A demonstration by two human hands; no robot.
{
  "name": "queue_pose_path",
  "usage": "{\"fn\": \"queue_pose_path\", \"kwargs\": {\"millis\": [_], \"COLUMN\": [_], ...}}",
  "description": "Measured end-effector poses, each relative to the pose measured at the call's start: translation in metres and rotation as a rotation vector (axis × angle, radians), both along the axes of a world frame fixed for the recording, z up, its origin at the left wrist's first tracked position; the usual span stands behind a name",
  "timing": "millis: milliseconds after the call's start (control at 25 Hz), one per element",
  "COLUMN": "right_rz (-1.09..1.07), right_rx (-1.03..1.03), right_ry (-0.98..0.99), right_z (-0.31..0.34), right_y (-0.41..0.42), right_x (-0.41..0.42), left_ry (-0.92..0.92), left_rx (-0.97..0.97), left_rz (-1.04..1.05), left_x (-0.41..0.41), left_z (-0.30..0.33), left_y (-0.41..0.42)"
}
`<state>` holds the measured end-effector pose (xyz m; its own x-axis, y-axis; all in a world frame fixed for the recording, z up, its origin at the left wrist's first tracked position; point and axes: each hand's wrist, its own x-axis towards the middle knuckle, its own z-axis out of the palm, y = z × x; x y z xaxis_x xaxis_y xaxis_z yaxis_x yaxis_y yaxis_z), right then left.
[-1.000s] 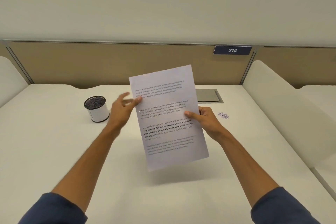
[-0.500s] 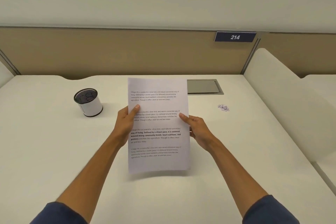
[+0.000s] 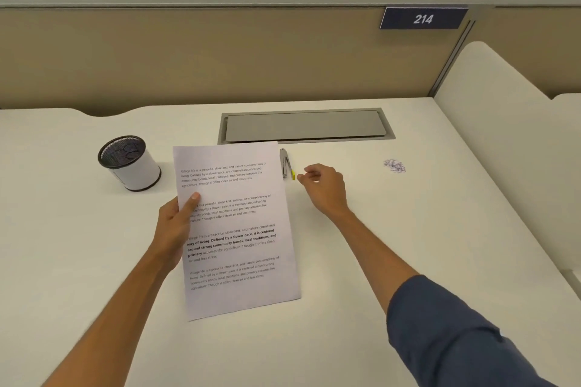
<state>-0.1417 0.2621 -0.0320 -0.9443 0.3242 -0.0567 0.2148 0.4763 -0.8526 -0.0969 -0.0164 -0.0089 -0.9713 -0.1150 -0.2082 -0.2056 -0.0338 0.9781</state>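
The sheet (image 3: pixel 235 229) is white, printed with four short blocks of text, the third partly in bold. It lies in the middle of the desk (image 3: pixel 408 229), in front of the person. The left hand (image 3: pixel 173 229) grips its left edge, with the thumb on the printed face and the fingers hidden beneath. Whether the sheet rests flat or is held slightly up, I cannot tell.

The right hand (image 3: pixel 323 187) holds nothing. Its fingers are loosely curled, and thumb and forefinger are just beside the yellow end of a grey marker (image 3: pixel 285 163), not touching it. The marker lies just right of the sheet's far right corner.

A mesh cup (image 3: pixel 130 163) stands left of the sheet, with something dark inside that is too dim to make out. A small heap of clips (image 3: pixel 394 165) lies well to the right.

The sheet's long axis runs near to far, with its far end leaning slightly left and the top of the text at the far end. The marker also lies near to far, yellow end nearer.
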Motion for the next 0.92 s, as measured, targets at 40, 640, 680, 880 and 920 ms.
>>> {"fn": "queue_pose_path", "kwargs": {"millis": [40, 640, 680, 880, 920], "right_rz": [0.030, -0.036, -0.049, -0.172, -0.187], "right_rx": [0.072, 0.544, 0.511, 0.112, 0.007], "right_ry": [-0.011, -0.120, -0.115, 0.016, 0.062], "right_z": [-0.003, -0.022, -0.021, -0.004, 0.000], "right_y": [-0.003, -0.050, -0.049, -0.035, -0.031], "right_x": [-0.008, -0.052, -0.051, -0.041, -0.040], "left_ry": [-0.007, -0.043, -0.040, -0.024, -0.019], "left_rx": [-0.011, -0.020, -0.019, -0.018, -0.018], "left_rz": [0.009, 0.057, 0.055, 0.057, 0.057], "left_x": [-0.001, -0.008, -0.008, -0.006, -0.006], "left_z": [-0.002, -0.022, -0.021, -0.012, -0.010], "left_y": [-0.003, -0.013, -0.013, -0.011, -0.011]}}
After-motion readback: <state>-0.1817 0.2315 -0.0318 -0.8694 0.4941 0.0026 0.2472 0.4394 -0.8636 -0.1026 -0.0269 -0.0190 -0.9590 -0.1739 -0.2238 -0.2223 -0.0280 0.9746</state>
